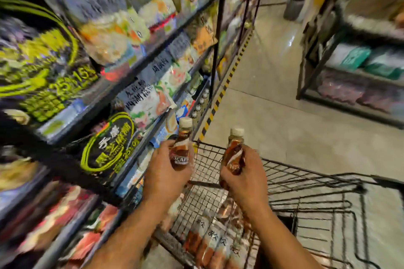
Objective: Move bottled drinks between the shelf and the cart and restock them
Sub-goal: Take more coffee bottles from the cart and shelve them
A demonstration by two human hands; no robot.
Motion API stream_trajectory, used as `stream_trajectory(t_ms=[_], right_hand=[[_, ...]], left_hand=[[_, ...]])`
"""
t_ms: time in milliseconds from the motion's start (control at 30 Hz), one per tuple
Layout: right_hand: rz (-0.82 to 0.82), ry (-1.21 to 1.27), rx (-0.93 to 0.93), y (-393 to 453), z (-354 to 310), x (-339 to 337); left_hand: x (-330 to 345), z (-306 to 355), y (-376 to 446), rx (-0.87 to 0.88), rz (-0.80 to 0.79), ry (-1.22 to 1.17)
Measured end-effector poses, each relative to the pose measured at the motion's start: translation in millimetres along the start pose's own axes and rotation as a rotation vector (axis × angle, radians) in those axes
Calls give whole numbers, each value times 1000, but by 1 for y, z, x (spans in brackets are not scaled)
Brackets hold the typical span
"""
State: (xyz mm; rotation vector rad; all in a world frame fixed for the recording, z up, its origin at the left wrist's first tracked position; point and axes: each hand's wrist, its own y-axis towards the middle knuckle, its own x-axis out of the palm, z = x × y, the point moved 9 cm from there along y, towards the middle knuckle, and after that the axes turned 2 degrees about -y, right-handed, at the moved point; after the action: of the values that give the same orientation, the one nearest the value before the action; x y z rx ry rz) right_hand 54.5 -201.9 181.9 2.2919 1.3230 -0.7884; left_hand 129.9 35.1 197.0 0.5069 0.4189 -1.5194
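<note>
My left hand point(166, 172) grips a small brown coffee bottle point(181, 148) with a cream cap, upright, close to the shelf edge. My right hand point(242, 174) grips a second brown coffee bottle point(234, 153) of the same kind, upright above the wire cart point(306, 183). Both bottles are held over the cart's front left corner. Several more bottled drinks point(209, 244) lie in the cart's basket below my forearms. The shelf point(135, 159) stands to my left, its rows blurred.
Snack packets point(150, 98) fill the left shelves. A row of small white-capped bottles point(200, 105) stands on a lower shelf further along. A yellow-black floor stripe point(227, 81) runs beside the shelf. Another shelving unit point(354, 72) stands across the tiled aisle at right.
</note>
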Motion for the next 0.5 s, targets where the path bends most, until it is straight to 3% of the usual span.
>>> stream_trajectory(t_ms=[300,500], right_hand=[[150,165,-329,-51,-196,-126],[170,232,-516,-97,-306,-154]], left_hand=[[-201,153,-69,211,261,-49],[-320,198,-120,248,409,-40]])
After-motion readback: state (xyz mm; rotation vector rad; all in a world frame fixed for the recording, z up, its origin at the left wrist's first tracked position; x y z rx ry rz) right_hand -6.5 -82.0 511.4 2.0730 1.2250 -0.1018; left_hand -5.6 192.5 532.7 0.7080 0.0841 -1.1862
